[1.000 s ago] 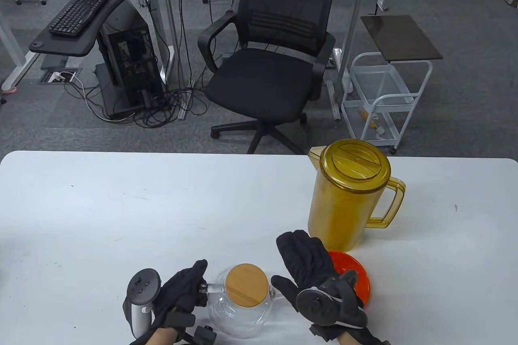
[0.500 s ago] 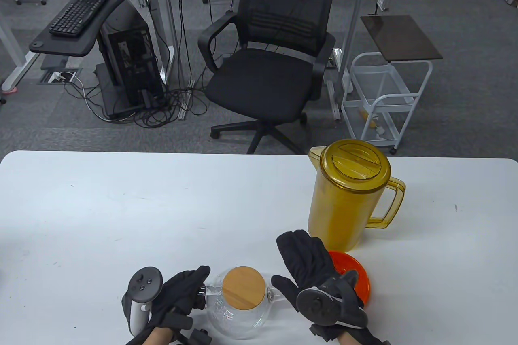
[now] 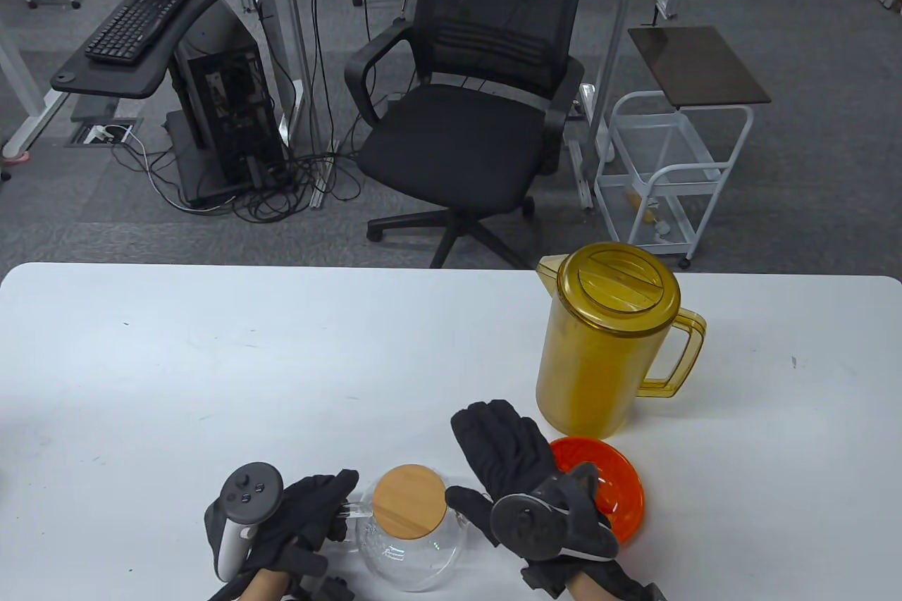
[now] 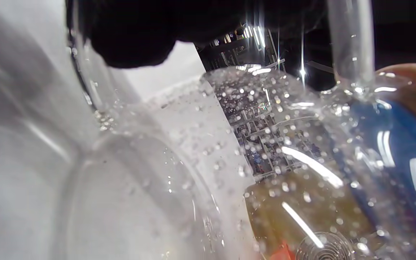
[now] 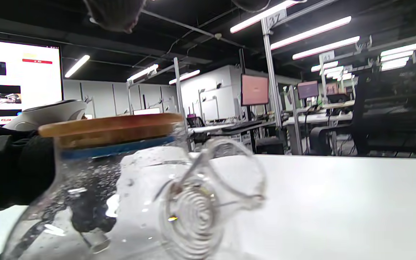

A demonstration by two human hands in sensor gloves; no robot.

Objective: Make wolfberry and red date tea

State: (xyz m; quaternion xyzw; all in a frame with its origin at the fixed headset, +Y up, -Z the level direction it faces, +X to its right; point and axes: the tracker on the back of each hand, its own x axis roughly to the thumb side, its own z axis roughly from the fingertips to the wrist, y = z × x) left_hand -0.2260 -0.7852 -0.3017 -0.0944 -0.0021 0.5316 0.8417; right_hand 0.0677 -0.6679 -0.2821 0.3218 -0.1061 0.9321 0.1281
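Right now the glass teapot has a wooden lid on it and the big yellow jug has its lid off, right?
Not quite. The jug has its yellow lid on, as the table view shows. The teapot does wear its wooden lid.

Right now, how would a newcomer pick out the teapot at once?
On the white table, look at the near edge between the two gloved hands. The teapot is the round clear glass vessel with a flat wooden lid, unlike the tall amber pitcher.

clear glass teapot with tan bamboo lid; amber pitcher; orange lid; white table; black gloves.
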